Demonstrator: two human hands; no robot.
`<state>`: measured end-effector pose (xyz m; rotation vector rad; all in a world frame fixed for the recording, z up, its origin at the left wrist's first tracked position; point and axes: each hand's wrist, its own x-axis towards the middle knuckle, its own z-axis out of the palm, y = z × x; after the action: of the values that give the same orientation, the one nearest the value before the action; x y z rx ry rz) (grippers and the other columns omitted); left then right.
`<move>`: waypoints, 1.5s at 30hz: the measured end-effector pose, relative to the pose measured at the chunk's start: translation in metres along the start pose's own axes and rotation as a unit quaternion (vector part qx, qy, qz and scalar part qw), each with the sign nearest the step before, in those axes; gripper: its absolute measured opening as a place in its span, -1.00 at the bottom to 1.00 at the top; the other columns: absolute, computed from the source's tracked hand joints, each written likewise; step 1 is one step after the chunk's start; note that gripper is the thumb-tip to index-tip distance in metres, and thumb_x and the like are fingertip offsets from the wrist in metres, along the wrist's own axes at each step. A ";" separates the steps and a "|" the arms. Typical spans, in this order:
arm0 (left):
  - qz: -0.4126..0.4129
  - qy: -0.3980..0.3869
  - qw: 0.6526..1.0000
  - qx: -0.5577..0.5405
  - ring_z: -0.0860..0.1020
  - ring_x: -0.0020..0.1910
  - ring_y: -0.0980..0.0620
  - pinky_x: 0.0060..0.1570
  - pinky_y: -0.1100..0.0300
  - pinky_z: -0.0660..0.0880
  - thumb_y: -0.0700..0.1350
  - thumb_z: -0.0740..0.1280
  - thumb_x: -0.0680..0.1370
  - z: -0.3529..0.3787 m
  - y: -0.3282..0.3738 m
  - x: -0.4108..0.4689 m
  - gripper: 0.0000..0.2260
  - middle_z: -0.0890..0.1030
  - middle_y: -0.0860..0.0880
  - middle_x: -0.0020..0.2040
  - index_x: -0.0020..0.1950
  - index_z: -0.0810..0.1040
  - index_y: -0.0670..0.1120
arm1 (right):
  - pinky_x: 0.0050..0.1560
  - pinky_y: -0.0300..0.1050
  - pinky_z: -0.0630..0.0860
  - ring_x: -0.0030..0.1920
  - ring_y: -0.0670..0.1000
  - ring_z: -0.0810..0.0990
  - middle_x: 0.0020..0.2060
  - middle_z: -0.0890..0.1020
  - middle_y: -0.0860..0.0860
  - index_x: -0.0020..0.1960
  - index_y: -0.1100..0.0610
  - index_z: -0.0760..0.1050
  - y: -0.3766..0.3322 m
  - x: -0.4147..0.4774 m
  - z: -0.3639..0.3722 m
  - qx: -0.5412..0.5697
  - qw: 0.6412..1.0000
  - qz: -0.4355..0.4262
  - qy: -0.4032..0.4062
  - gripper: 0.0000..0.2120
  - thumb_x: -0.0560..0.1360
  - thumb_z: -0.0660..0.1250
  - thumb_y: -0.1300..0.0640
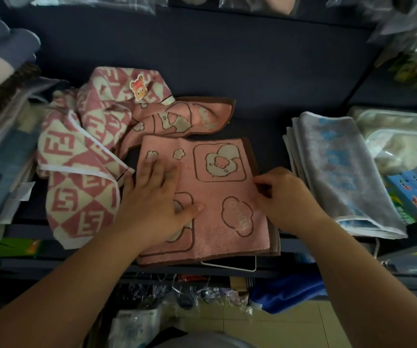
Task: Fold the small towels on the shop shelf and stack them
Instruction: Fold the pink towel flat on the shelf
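The pink towel (215,189) lies folded at the front of the shelf (227,59); the left hand (157,199) presses it flat with straight fingers, likely to stop it shifting. The right hand (286,197) pinches its right edge, seemingly to square the layers

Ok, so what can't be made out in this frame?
Head view only:
Print on the pink towel: partly covered by the left hand.
White-edged flat thing under that towel's near edge: mostly hidden by the towel.
Bagged goods at the top: cut off by the frame edge, blurred.
Lettering on the blue box at right: too small, blurred.
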<state>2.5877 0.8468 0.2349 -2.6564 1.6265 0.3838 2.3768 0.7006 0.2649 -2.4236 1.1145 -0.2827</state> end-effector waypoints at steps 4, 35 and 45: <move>-0.003 0.003 1.000 0.008 -0.38 0.58 -0.11 0.53 -0.23 -0.29 0.59 -0.28 0.31 0.003 0.000 0.002 -0.01 -0.34 -0.08 0.63 0.62 -0.32 0.08 | -0.14 -0.46 0.30 0.00 0.05 0.57 0.18 0.49 0.12 0.21 0.20 0.62 0.000 -0.001 0.000 -0.043 0.999 0.001 -0.018 -0.76 0.57 0.34 0.20; 0.180 -0.033 0.983 -0.003 0.00 0.60 0.01 0.55 -0.11 0.08 0.55 -0.22 0.41 -0.037 -0.030 0.012 -0.19 -0.01 0.15 0.65 0.61 0.01 0.25 | 0.57 0.23 0.01 0.60 0.07 -0.01 0.62 0.02 -0.08 0.61 -0.16 -0.01 -0.031 -0.007 0.030 -0.190 0.974 -0.025 -0.118 -0.25 0.49 -0.22 -0.41; 0.147 0.026 0.989 -0.016 0.42 0.34 -0.12 0.32 -0.03 0.42 0.02 0.26 0.61 -0.048 -0.043 0.067 -0.57 0.41 -0.09 0.43 0.46 0.44 -0.08 | 0.16 0.05 0.52 0.11 0.12 0.56 0.10 0.55 0.04 0.11 0.05 0.59 -0.033 0.046 0.000 -0.173 0.984 -0.018 -0.043 -0.73 0.53 0.34 -0.11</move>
<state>2.6647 0.8018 0.2620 -2.4669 2.0522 0.3480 2.4285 0.6847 0.2812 -2.7303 1.1607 0.0077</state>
